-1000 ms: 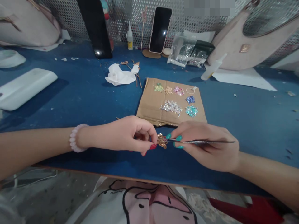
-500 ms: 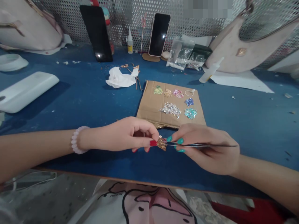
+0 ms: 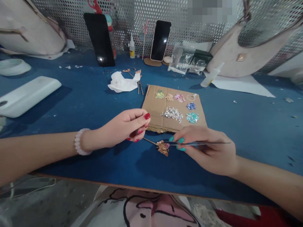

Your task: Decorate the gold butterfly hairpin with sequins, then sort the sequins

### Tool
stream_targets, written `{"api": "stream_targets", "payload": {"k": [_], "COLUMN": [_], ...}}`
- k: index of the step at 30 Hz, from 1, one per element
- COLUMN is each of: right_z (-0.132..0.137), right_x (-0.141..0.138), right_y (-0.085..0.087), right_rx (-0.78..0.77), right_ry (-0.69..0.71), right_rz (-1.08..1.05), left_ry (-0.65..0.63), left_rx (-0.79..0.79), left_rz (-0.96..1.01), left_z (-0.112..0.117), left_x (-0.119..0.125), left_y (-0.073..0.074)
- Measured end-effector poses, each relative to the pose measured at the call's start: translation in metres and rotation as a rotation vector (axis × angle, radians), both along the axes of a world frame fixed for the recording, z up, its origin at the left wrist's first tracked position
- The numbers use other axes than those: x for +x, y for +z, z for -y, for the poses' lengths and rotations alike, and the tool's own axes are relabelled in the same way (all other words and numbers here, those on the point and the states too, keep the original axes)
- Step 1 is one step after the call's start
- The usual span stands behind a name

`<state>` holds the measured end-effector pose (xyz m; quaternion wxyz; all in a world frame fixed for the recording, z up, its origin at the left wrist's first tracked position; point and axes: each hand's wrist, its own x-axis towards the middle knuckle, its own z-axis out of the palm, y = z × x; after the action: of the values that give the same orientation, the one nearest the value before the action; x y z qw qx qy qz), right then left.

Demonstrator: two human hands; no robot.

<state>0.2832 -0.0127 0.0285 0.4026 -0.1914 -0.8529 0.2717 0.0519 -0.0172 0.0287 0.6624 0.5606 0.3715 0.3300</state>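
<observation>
Below the cardboard's near edge, a gold butterfly hairpin with a pink stone on it points its stick towards my left hand. The fingers of that hand are curled around the stick, which runs out of sight behind them; thumb and index finger are pressed together above it. My right hand pinches a pair of thin metal tweezers, their tips pointing left beside the butterfly's pink stone. On the cardboard sheet lie small piles of rhinestones: silver, turquoise, blue, pink, gold and green.
Crumpled white paper lies beside more gold hairpins. Two phones stand at the back, near a small glue bottle. Another bottle leans at right by plastic bags and a handbag. A white device lies left.
My left thumb and index finger have come off the butterfly and moved up and left, so it shows fully along with part of its stick. The tweezers have shifted slightly.
</observation>
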Motion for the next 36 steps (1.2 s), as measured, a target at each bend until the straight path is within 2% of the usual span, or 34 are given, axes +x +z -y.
{"api": "stream_targets", "payload": {"k": [12, 22, 25, 32, 36], "right_z": [-0.0011, -0.0012, -0.0011, -0.0011, -0.0014], "right_x": [-0.0018, -0.0026, -0.0014, -0.0011, -0.0015], "right_y": [-0.0016, -0.0015, -0.0028, -0.0030, -0.0022], "right_rx": [0.021, 0.046, 0.028, 0.030, 0.039], "right_ry": [-0.014, -0.012, -0.003, 0.003, 0.007], "right_rz": [0.024, 0.060, 0.069, 0.092, 0.101], "left_ry": [-0.047, -0.002, -0.032, -0.141, -0.170], "left_rx": [-0.011, 0.187, 0.238, 0.221, 0.156], "left_rz": [0.037, -0.059, -0.048, -0.073, 0.028], "left_z": [0.0000, 0.0010, 0.0011, 0.0052, 0.0051], "left_x": [-0.0009, -0.0001, -0.0012, -0.0025, -0.0025], "left_y": [-0.0027, 0.0005, 0.0005, 0.0022, 0.0005]}}
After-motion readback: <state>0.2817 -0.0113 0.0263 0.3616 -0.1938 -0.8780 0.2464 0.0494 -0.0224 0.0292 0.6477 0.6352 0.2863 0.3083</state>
